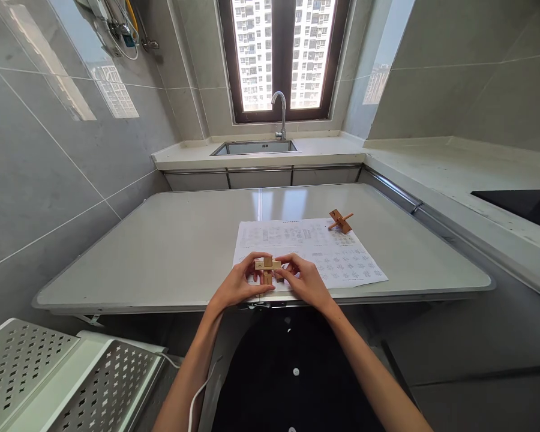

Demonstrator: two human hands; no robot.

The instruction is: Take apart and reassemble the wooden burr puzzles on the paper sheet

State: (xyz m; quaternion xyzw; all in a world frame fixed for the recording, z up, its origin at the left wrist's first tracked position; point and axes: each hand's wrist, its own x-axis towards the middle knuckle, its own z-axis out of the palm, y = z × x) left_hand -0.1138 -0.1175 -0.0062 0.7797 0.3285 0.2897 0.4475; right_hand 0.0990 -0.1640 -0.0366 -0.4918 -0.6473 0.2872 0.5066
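Near the front edge of the table, a small wooden burr puzzle (268, 265) made of crossing light and darker blocks is held between both hands. My left hand (239, 282) grips it from the left, thumb low and fingers curled at the top. My right hand (303, 279) pinches its right side with thumb and fingertips. Behind and under the hands lies a printed instruction sheet (292, 237) with rows of small diagrams. A brown wooden puzzle piece with a stick through it (341, 221) rests on the sheet's far right corner. My fingers partly hide a darker block by the right hand.
The white folding table (175, 246) spans the view. Beyond it are a counter with a sink (252, 147) and a faucet (281, 114) under a window. A perforated white rack (67, 378) stands low at left, near a white cable (200, 393). A black flat object (522, 204) lies on the right counter.
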